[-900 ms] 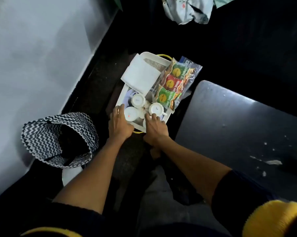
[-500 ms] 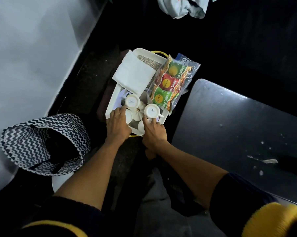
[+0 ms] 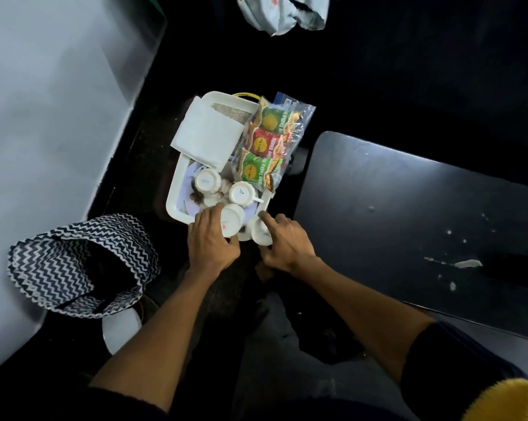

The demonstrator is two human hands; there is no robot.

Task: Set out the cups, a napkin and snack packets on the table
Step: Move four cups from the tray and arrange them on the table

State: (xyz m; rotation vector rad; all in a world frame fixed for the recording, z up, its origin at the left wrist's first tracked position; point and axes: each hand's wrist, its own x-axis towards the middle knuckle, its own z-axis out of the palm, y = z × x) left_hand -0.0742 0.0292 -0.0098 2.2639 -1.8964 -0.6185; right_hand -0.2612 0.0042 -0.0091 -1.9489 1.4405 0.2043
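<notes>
A white tray [image 3: 174, 192] lies on the dark floor ahead of me. On it are a folded white napkin [image 3: 208, 135], a clear bag of green and red snack packets [image 3: 267, 144] and several upturned white cups. Two cups [image 3: 208, 181] [image 3: 241, 192] stand free in the tray's middle. My left hand [image 3: 211, 241] grips a third cup [image 3: 232, 219] at the tray's near edge. My right hand [image 3: 282, 244] holds a fourth cup [image 3: 258, 232] beside it, forefinger stretched out. The dark table [image 3: 408, 214] is to the right.
A black-and-white zigzag bag [image 3: 74, 265] stands open at the left, with a white round object [image 3: 121, 328] below it. A pale wall runs along the left. Crumpled light cloth [image 3: 284, 10] lies at the top. White flecks and a scrap [image 3: 466, 263] mark the table.
Both hands have slid back toward me at the tray's near edge, each now closed on a cup. The tray and its other contents have kept their places.
</notes>
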